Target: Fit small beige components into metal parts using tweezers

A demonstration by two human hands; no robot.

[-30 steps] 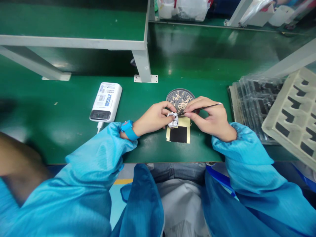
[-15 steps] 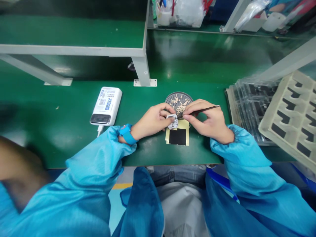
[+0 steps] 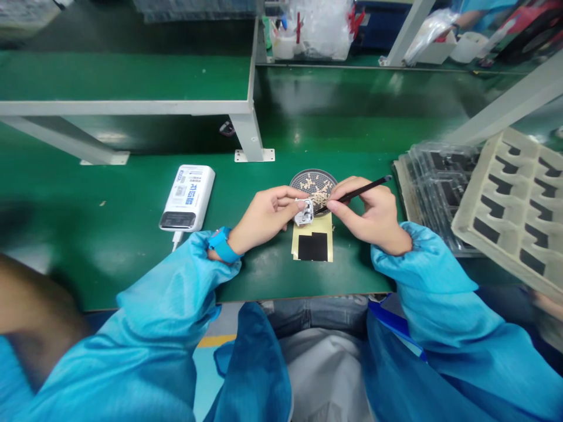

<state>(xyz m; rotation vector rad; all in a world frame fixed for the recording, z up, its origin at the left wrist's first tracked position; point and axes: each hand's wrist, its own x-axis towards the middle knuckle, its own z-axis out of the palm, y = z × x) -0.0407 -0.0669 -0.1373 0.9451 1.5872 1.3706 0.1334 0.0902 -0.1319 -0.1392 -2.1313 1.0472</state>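
My left hand (image 3: 266,214) pinches a small white plastic-and-metal part (image 3: 303,212) between thumb and fingers. My right hand (image 3: 369,215) grips slim black tweezers (image 3: 358,193), their tip touching that part. Just behind both hands sits a round perforated grey tray (image 3: 313,183) holding many small beige pieces. Below the white part lies a yellow backing sheet (image 3: 312,238) with black pads (image 3: 313,247) on it. A blue wrist strap (image 3: 223,246) circles my left wrist.
A white power bank (image 3: 187,197) with a cable lies left of my hands. Stacked clear plastic trays (image 3: 435,187) and a beige molded tray (image 3: 505,205) are on the right. A grey shelf frame (image 3: 248,132) stands behind, and a blurred brown shape (image 3: 35,305) is at lower left.
The whole scene sits lower in view as my head has tilted. The tweezers now slant more steeply, and the black patch on the yellow sheet shows a stepped upper-left edge.
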